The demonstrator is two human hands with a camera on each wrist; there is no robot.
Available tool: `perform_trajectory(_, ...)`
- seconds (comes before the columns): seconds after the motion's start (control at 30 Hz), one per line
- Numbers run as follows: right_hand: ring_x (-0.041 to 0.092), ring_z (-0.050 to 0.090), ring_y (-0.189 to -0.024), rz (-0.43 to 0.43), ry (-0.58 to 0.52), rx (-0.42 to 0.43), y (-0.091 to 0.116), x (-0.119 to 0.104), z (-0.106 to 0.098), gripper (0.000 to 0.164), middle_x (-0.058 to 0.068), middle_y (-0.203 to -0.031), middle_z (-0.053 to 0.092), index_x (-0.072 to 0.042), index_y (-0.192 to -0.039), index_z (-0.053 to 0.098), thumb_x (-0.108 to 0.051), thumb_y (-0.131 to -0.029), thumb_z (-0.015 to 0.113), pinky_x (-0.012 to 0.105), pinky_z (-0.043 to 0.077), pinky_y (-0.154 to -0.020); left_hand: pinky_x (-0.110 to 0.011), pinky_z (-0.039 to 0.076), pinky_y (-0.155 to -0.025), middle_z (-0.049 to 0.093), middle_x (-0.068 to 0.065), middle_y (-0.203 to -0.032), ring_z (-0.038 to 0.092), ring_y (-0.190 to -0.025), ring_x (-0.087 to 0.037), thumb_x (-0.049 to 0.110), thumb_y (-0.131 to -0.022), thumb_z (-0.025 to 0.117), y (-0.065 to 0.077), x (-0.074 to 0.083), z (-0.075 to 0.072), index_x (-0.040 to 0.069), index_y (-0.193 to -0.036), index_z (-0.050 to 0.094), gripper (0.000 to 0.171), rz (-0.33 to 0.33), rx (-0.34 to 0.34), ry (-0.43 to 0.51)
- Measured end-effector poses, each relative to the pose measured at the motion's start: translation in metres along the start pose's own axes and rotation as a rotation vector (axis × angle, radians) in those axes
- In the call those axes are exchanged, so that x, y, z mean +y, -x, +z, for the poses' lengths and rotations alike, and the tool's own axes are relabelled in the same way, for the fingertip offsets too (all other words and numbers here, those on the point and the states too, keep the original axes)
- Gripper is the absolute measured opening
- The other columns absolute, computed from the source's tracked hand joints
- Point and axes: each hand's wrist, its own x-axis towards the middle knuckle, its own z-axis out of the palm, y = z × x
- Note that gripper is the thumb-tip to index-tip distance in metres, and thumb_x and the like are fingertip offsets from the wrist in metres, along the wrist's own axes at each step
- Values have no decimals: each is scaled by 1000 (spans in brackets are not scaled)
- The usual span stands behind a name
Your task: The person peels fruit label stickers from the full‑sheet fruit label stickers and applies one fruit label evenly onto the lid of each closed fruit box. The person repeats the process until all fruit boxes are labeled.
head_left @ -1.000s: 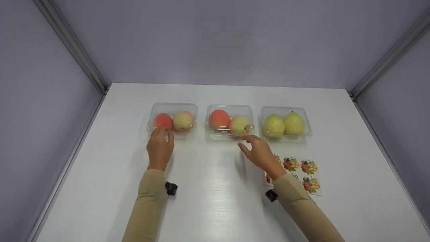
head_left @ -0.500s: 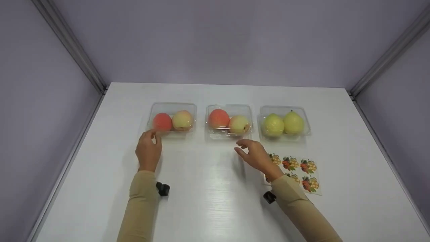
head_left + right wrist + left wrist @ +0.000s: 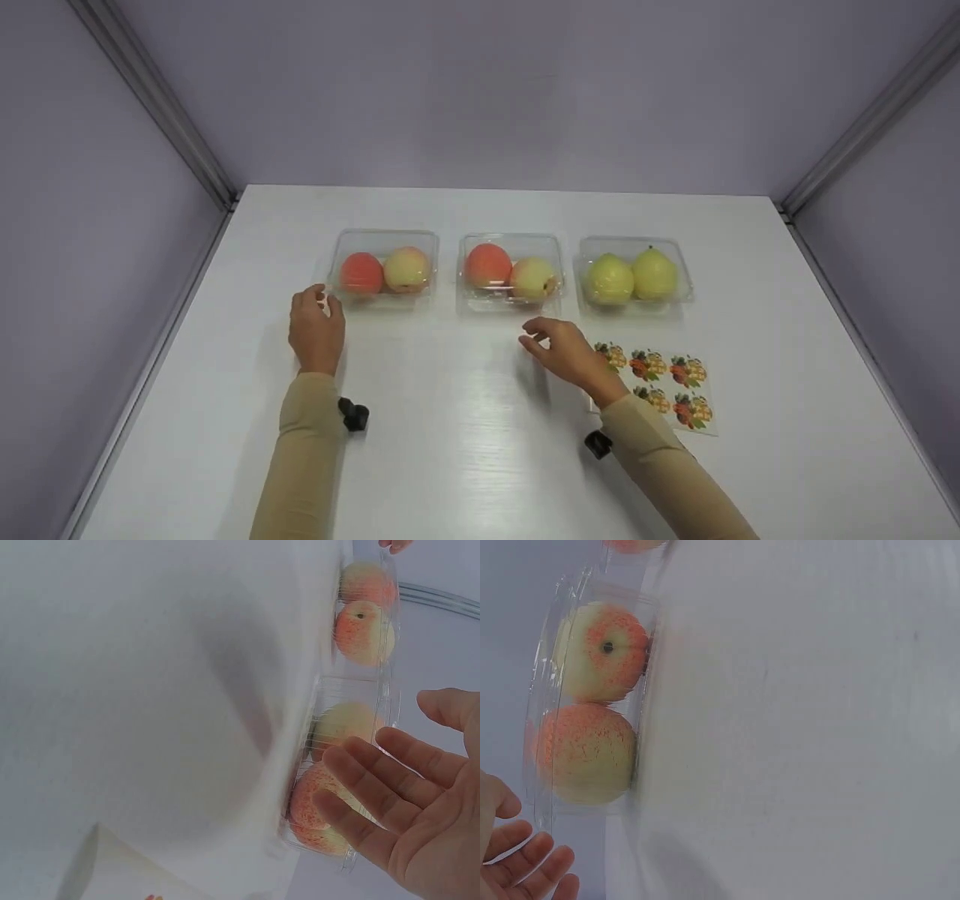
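Note:
My left hand (image 3: 316, 334) hovers by the front left corner of the left clear plastic fruit box (image 3: 384, 240), fingers loosely bent and holding nothing. The left wrist view has its fingertips just apart from that box (image 3: 544, 690). Inside are a red peach (image 3: 361, 272) and a paler peach (image 3: 407, 268). In front of the middle clear box (image 3: 536, 246) hangs my right hand (image 3: 566, 352), its fingers relaxed around air. That box holds two peaches as well. Spread fingers of the right hand (image 3: 420, 802) cover part of the middle box in the right wrist view.
To the right, another clear box (image 3: 622, 246) contains two yellow-green pears (image 3: 655, 274). A sheet of fruit-print stickers (image 3: 701, 379) lies on the white table (image 3: 450, 420), partly under the right forearm. Walls border the table at the back and sides.
My left hand has drawn left and away from the front of the left box. The right hand has shifted slightly left and toward me. All three boxes stay in place.

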Motion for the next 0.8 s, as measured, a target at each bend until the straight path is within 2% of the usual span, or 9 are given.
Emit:
perform_trajectory(0.3, 36, 68, -99, 2, -31, -22, -1, 2, 3, 28, 22, -106, 71, 7, -111, 64, -15, -95, 59, 49, 54, -90, -48, 49, -90, 61, -20, -118, 60, -106, -34, 23, -100, 44, -12, 2, 0, -1, -132, 50, 40, -103, -69, 35)
perform_trajectory(0.57, 36, 68, -97, -5, -49, -19, 0, 1, 3, 28, 21, -103, 71, 7, -111, 65, -15, -95, 59, 49, 54, -88, -49, 49, -89, 63, -25, -116, 60, -104, -36, 22, -100, 40, -20, 1, 4, -4, -132, 52, 42, -120, -103, 85)
perform_trajectory(0.8, 34, 68, -97, 24, -49, -20, 0, 2, 5, 27, 20, -103, 72, 6, -110, 65, -15, -94, 59, 48, 55, -88, -48, 47, -95, 61, -25, -119, 58, -107, -35, 19, -100, 39, -21, 2, 8, -4, -133, 51, 41, -156, -114, 132)
